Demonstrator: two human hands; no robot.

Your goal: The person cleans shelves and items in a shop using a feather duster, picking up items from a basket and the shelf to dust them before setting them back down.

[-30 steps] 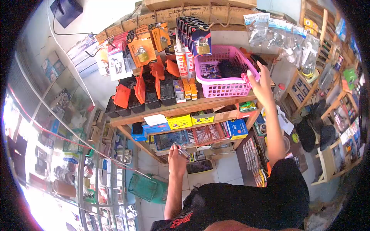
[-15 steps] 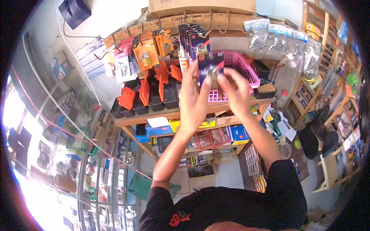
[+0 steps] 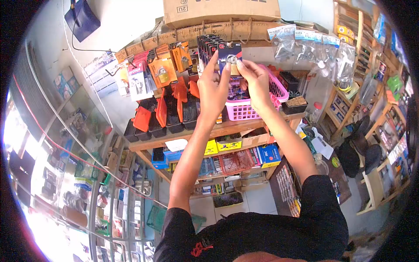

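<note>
A padlock pack [image 3: 230, 53], a dark blue card with a silver and brass padlock on its front, is held upright between my two hands. My left hand [image 3: 213, 89] grips its left side with thumb and fingers. On the lower right, my right hand [image 3: 256, 84] pinches it close to the padlock. Just behind and left of the pack hangs a row of similar dark packs [image 3: 207, 46] on a hook; contact between them cannot be made out. Below the hands stands a pink plastic basket [image 3: 243, 112] with dark packs inside.
Orange-carded padlocks [image 3: 161, 72] hang to the left, clear bagged parts [image 3: 312, 50] to the right. Black bins with orange lids [image 3: 142, 118] line the wooden shelf [image 3: 209, 132]. A cardboard box [image 3: 222, 12] sits above. A glass display case [image 3: 91, 174] stands at left.
Both hands have raised the padlock pack, bringing it up and slightly left beside the hanging dark packs. More of the pink basket now shows beneath them.
</note>
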